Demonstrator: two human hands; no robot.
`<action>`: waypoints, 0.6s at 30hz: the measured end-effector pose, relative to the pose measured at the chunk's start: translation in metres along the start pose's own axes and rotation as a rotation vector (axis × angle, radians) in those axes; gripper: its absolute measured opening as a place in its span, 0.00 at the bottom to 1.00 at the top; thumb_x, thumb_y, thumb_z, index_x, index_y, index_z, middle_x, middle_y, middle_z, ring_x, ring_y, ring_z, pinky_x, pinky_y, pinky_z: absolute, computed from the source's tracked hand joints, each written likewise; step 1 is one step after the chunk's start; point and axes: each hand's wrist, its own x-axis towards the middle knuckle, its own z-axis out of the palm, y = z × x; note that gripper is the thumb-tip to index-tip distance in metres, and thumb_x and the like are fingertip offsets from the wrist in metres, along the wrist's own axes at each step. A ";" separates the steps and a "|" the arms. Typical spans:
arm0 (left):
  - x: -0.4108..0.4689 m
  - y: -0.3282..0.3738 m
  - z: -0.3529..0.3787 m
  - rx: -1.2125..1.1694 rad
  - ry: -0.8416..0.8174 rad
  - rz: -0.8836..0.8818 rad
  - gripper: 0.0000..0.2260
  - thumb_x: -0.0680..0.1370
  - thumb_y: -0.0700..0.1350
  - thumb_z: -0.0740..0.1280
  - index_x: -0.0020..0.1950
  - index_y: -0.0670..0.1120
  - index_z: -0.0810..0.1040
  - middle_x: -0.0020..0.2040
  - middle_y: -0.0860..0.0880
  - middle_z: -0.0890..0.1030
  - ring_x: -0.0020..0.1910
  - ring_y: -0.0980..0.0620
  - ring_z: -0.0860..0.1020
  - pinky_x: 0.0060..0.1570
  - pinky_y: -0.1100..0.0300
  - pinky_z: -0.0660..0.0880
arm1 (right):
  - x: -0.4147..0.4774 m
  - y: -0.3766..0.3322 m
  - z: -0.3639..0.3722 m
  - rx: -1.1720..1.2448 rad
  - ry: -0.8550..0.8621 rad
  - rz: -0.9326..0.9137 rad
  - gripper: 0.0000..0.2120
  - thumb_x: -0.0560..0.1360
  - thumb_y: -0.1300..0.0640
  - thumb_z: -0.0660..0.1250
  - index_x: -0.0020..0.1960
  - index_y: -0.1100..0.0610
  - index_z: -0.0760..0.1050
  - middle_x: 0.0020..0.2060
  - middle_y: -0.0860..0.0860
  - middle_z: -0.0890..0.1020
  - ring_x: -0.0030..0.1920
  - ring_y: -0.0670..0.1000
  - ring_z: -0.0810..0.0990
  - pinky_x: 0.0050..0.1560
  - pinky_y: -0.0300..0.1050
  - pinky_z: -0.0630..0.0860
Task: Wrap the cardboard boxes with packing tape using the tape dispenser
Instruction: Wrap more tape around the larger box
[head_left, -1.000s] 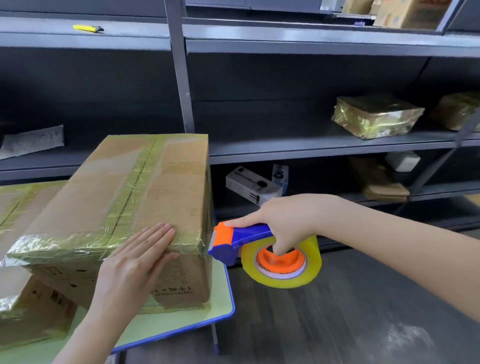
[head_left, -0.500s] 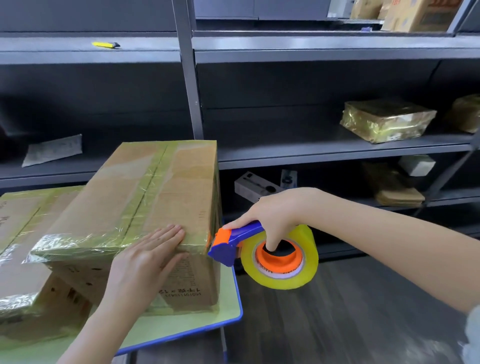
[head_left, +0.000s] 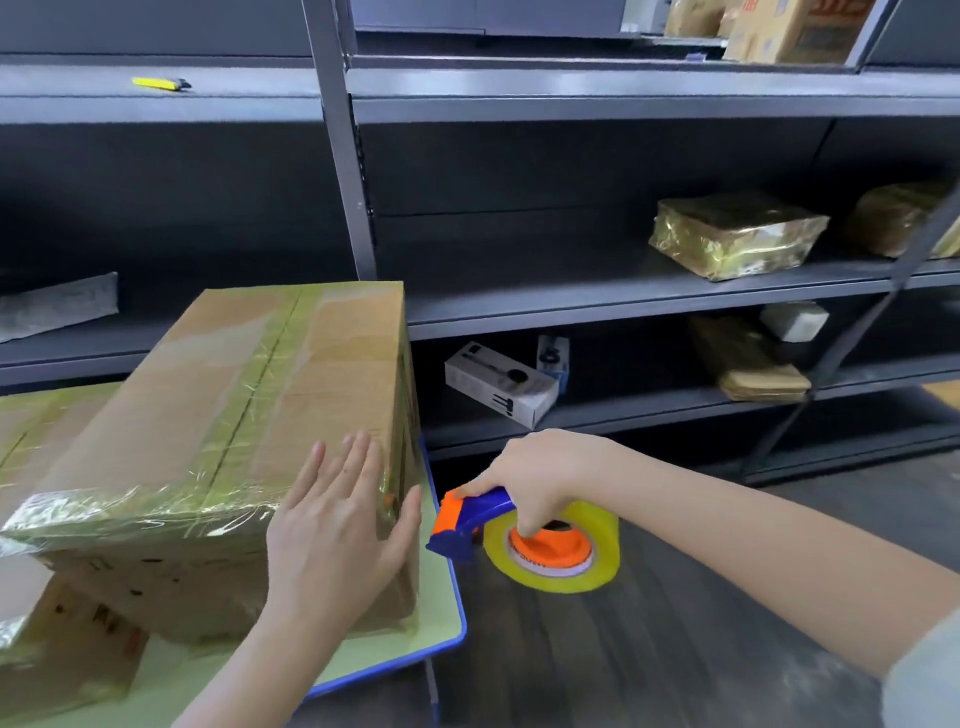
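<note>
The right grip is curled round the blue-and-orange tape dispenser, one finger tucked into the core of its yellow tape roll, just off the right edge of the surface and beside the cardboard box. The left grip, fingers spread flat, presses the box's near right corner. Tape already covers the top seam and near edge. The right side looks only partly wrapped, so more passes likely remain. A second taped box lies partly beneath, at left.

I'm counting two boxes on the table, two hands and one dispenser with one tape roll. Shelves are holding two gold parcels, two white cartons and one yellow cutter.
</note>
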 end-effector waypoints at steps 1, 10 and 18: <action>0.001 0.002 0.007 0.021 0.011 -0.017 0.23 0.76 0.52 0.58 0.58 0.36 0.80 0.58 0.40 0.79 0.58 0.45 0.79 0.66 0.54 0.64 | 0.000 0.001 0.000 -0.006 0.003 -0.001 0.36 0.70 0.54 0.66 0.73 0.36 0.57 0.34 0.47 0.71 0.37 0.51 0.74 0.31 0.43 0.66; 0.003 0.011 0.029 0.023 0.188 -0.027 0.15 0.75 0.40 0.58 0.52 0.37 0.83 0.53 0.41 0.83 0.53 0.45 0.82 0.59 0.54 0.74 | -0.008 0.005 -0.011 0.017 0.236 0.076 0.30 0.75 0.44 0.63 0.74 0.37 0.55 0.37 0.49 0.71 0.41 0.52 0.72 0.37 0.43 0.67; -0.004 -0.025 -0.014 -0.191 -0.016 0.102 0.21 0.78 0.50 0.55 0.56 0.40 0.82 0.56 0.46 0.81 0.58 0.50 0.79 0.65 0.61 0.65 | 0.013 0.001 -0.051 0.007 0.755 0.237 0.25 0.80 0.41 0.45 0.76 0.40 0.46 0.44 0.54 0.64 0.43 0.53 0.67 0.41 0.45 0.66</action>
